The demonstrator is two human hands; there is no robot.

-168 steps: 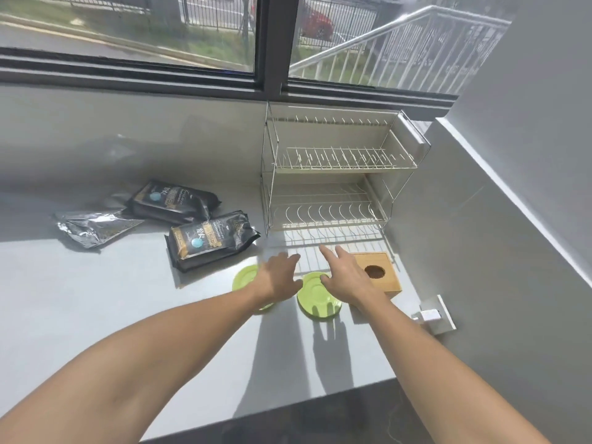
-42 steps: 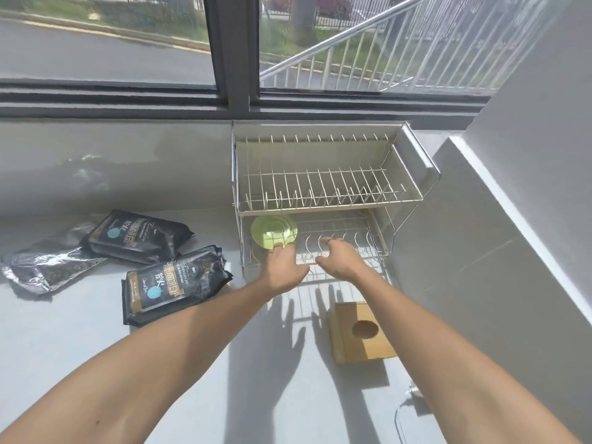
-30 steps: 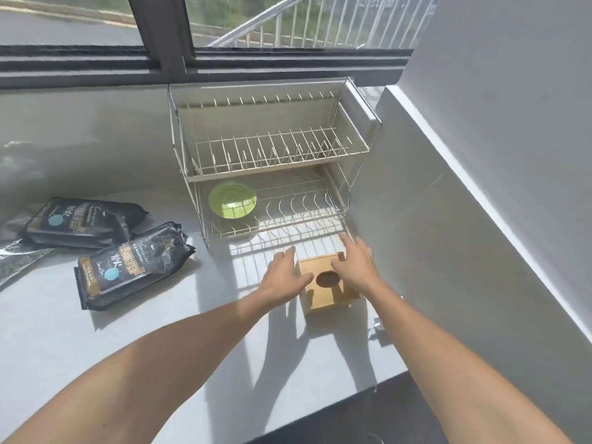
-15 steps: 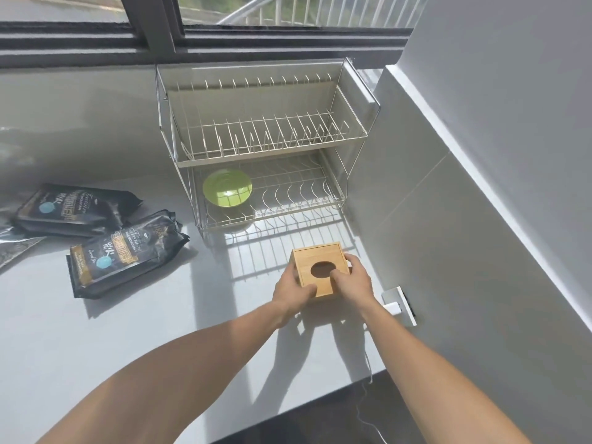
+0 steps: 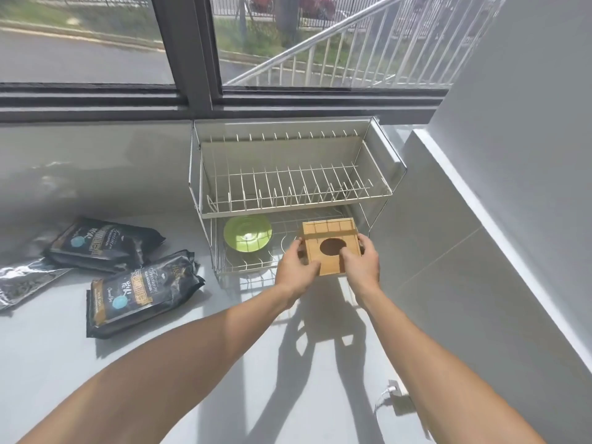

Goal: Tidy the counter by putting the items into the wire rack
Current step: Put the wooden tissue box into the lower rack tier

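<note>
Left of the grip, two dark bags [image 5: 141, 291] lie on the worktop [image 5: 160, 363], and the nearer one's gold label shows "Treasure" while its smaller print stays too blurred to read. A crumpled foil pouch [image 5: 22, 282] is cut off at the frame's edge. The left hand [image 5: 296, 270] and right hand [image 5: 362, 267] pinch the wooden box [image 5: 330, 245] between them, now lifted off the worktop and held at the wire rack's [image 5: 288, 187] lower tier, just right of the green plate [image 5: 247, 232].

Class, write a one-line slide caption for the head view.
Both hands slide a wooden box into the wire rack beside a green plate.
</note>
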